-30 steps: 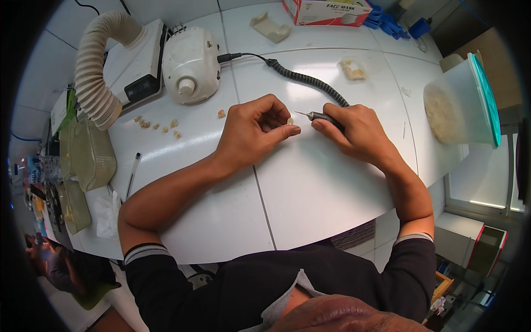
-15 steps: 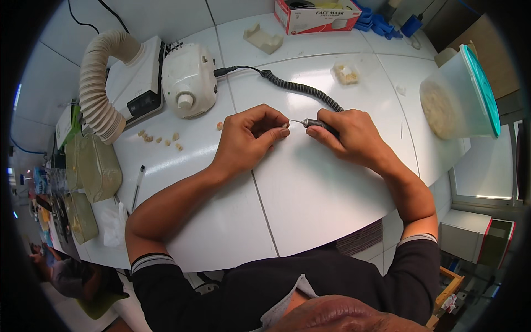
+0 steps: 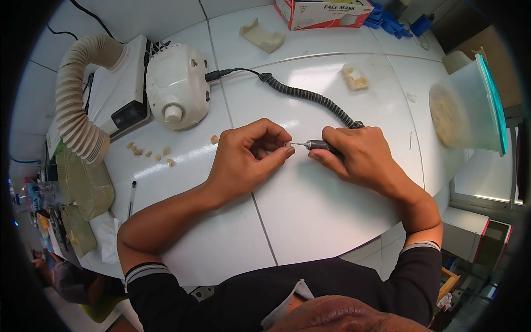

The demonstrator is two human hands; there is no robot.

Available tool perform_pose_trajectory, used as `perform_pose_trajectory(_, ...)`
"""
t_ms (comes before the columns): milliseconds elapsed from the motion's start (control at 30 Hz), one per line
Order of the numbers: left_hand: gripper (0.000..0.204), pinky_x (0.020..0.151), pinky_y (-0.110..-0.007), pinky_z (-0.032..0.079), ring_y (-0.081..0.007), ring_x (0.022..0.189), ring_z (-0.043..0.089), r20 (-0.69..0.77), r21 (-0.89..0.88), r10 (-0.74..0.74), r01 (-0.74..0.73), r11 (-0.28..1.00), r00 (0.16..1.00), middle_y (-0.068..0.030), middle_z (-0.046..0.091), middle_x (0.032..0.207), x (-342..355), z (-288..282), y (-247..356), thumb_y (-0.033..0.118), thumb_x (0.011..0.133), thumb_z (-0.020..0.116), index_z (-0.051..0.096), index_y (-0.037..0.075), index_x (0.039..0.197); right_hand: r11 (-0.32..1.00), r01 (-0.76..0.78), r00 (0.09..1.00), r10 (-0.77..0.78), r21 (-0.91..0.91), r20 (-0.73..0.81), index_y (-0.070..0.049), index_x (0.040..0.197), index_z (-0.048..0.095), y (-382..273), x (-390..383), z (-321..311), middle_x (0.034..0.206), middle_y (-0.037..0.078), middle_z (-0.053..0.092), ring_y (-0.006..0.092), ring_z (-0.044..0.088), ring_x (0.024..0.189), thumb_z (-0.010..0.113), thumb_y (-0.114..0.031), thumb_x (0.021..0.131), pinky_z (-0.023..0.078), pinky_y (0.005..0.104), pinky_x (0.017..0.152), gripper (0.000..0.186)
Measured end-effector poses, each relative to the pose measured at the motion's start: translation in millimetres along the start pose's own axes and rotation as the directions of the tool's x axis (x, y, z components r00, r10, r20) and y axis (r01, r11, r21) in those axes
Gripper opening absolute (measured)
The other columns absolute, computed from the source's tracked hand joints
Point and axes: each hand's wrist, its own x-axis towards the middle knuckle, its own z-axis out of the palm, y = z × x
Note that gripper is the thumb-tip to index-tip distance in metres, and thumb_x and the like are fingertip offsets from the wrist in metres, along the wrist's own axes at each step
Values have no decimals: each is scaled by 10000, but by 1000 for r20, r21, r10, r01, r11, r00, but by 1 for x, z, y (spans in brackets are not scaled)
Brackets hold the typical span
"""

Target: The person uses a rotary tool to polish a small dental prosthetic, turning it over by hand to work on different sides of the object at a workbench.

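Between thumb and fingertips, my left hand (image 3: 243,157) pinches a tiny whitish piece (image 3: 288,144), mostly hidden by the fingers. My right hand (image 3: 362,155) is wrapped round a dark rotary handpiece (image 3: 319,145), held nearly level. Its thin metal bit (image 3: 298,144) points left and reaches the pinched piece; whether they touch is too fine to tell. A black coiled cord (image 3: 310,95) runs from the handpiece to a white control box (image 3: 177,91) with a round knob. Several small yellowish pieces (image 3: 138,151) lie left of my left hand, and one pinkish piece (image 3: 214,139) sits closer to it.
A ribbed hose (image 3: 69,94) arches from a white unit at the left. Green baskets (image 3: 86,182) and a pen (image 3: 131,198) are nearby. A bag of yellowish pieces (image 3: 355,80), a cream stand (image 3: 262,36), a mask box (image 3: 326,15) and a teal-lidded tub (image 3: 462,105) stand beyond.
The whole view has shifted slightly. Both hands appear a little lower, and the handpiece lies more level, its bit in line with the pinched piece. Both grips are kept.
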Motion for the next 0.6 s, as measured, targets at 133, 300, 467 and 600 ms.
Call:
perform_pose_trajectory(133, 138, 684, -188, 498, -11, 767, 635, -19, 45, 18, -17, 999, 1000, -1, 773, 936, 1, 0, 3, 48, 986, 833, 764, -4, 1093, 1000, 10, 1000, -10, -20, -7, -103, 878, 621, 1, -1, 1, 691, 62, 708, 321, 672, 551, 703, -561, 1064, 490, 436, 502, 502)
perform_pose_trajectory(300, 160, 681, -190, 498, -9, 761, 625, -35, 65, 33, -31, 997, 999, 14, 763, 918, 1, 0, 3, 69, 968, 853, 777, 1, 1091, 1000, 13, 1000, -14, -17, -17, -103, 878, 617, 1, 1, 1, 694, 60, 708, 319, 668, 547, 703, -573, 1061, 489, 438, 499, 511)
perform_pose_trajectory(467, 148, 700, -188, 523, -10, 778, 639, -24, 34, -15, 16, 999, 1000, 9, 759, 915, 2, 0, 7, 66, 966, 854, 783, -7, 1073, 999, 5, 1000, -6, -32, -16, -102, 870, 613, 0, 2, 1, 696, 59, 711, 322, 665, 541, 701, -584, 1059, 489, 442, 496, 525)
perform_pose_trajectory(600, 144, 711, -187, 536, -14, 782, 647, -24, 11, -23, 24, 1000, 999, 3, 757, 912, 2, 0, 5, 64, 968, 853, 784, -12, 1068, 999, 3, 1000, -3, -38, -6, -102, 864, 614, 0, 2, 2, 694, 60, 711, 323, 662, 535, 697, -588, 1060, 491, 442, 494, 530)
